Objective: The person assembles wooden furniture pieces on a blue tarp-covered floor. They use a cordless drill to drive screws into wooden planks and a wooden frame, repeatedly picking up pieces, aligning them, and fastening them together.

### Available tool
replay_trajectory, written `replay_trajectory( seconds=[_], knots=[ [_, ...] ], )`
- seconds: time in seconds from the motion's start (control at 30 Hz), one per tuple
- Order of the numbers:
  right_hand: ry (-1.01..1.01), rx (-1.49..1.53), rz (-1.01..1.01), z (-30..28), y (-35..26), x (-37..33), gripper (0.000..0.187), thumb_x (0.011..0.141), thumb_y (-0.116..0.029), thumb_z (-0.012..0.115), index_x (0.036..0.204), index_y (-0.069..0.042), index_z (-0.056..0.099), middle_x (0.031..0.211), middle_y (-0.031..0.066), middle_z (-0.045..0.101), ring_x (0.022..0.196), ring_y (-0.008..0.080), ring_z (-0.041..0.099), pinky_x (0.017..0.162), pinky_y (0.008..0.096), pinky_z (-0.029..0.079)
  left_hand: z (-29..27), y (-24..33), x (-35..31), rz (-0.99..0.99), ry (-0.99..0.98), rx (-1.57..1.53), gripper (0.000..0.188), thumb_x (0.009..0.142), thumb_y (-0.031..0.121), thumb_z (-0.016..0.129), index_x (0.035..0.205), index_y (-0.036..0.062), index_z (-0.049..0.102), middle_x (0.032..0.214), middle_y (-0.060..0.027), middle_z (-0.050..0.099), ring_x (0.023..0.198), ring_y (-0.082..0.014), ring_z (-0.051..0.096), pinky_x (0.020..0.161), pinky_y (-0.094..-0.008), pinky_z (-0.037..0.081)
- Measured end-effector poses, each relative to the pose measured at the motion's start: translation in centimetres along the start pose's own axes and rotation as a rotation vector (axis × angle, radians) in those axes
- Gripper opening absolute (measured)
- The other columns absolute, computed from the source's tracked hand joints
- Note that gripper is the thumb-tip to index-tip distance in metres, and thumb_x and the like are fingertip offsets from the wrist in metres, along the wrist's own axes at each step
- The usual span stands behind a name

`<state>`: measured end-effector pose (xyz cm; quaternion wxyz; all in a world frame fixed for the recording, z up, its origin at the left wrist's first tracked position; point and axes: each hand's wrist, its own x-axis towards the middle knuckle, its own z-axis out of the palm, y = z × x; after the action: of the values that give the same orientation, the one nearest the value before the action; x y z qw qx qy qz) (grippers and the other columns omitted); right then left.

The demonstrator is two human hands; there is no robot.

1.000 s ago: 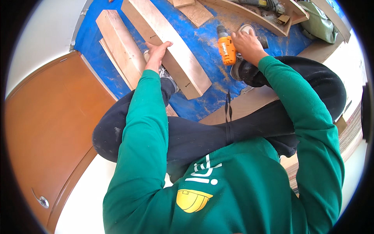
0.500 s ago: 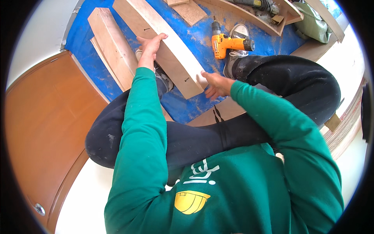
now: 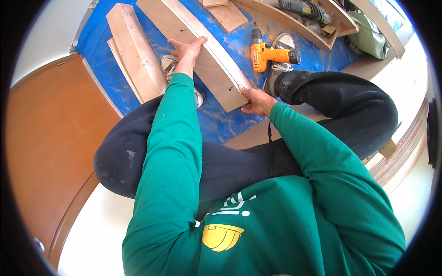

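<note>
A long boxed wooden beam [image 3: 209,73] lies slantwise in front of me, with two dark screws standing out of its near side face. My left hand [image 3: 188,50] holds it around the middle, thumb across the upper edge; the other fingers are partly hidden. At the beam's near end, my right hand [image 3: 258,101] grips the corner, thumb on top and fingers curled beneath. An orange cordless drill [image 3: 269,55] with a bit fitted rests right of the beam, by my right shoe [image 3: 283,42].
Left of the beam is a second wooden beam [image 3: 133,50]. A wooden tray [image 3: 294,25] holding a power tool [image 3: 304,10] stands at the far right, near a green bag [image 3: 370,37]. Sawdust covers the blue sheet [image 3: 214,122]. A brown door [image 3: 60,133] is at left.
The beam's near end has shifted slightly right and up. My right hand has closed around that end, where its fingers hung loose before. My left hand has moved right with the beam.
</note>
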<state>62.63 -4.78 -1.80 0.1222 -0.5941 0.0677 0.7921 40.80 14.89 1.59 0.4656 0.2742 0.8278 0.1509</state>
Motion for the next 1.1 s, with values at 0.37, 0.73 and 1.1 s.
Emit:
replay_trajectory(
  seconds=[0.37,0.73,1.1],
  knots=[
    [-0.102,0.076,0.066,-1.6,-0.9,-0.3,0.059,0.108,-0.039,0.070,0.151,-0.004,0.052,0.130,0.0162,0.062,0.123,0.0313,0.060,0.113,0.0546,0.045,1.3,-0.7,-0.1,0.068,0.105,0.022,0.148,0.078,0.045,0.092,0.174,0.0085,-0.016,0.172,-0.0451,-0.007,0.164,-0.0578,0.003,0.133,-0.0605,0.023],
    [0.070,-1.310,-0.118,-2.7,-7.3,-3.2,0.063,0.101,-0.051,0.067,0.126,0.007,0.072,0.120,0.0348,0.074,0.113,0.0401,0.076,0.095,0.0518,0.061,3.1,-1.4,-0.2,0.156,0.293,0.180,0.137,0.081,0.050,0.085,0.176,0.0108,-0.006,0.156,-0.0376,0.027,0.149,-0.0552,0.033,0.122,-0.0613,0.039],
    [0.728,-2.111,-0.831,-2.6,-14.7,-2.0,0.081,0.094,-0.011,0.071,0.164,0.004,0.034,0.133,0.0234,0.062,0.124,0.0391,0.066,0.100,0.0593,0.054,6.4,0.7,-0.9,0.191,0.583,0.377,0.118,0.083,0.055,0.079,0.175,0.0131,0.019,0.153,-0.0353,0.035,0.141,-0.0505,0.041,0.115,-0.0632,0.040]
  ],
)
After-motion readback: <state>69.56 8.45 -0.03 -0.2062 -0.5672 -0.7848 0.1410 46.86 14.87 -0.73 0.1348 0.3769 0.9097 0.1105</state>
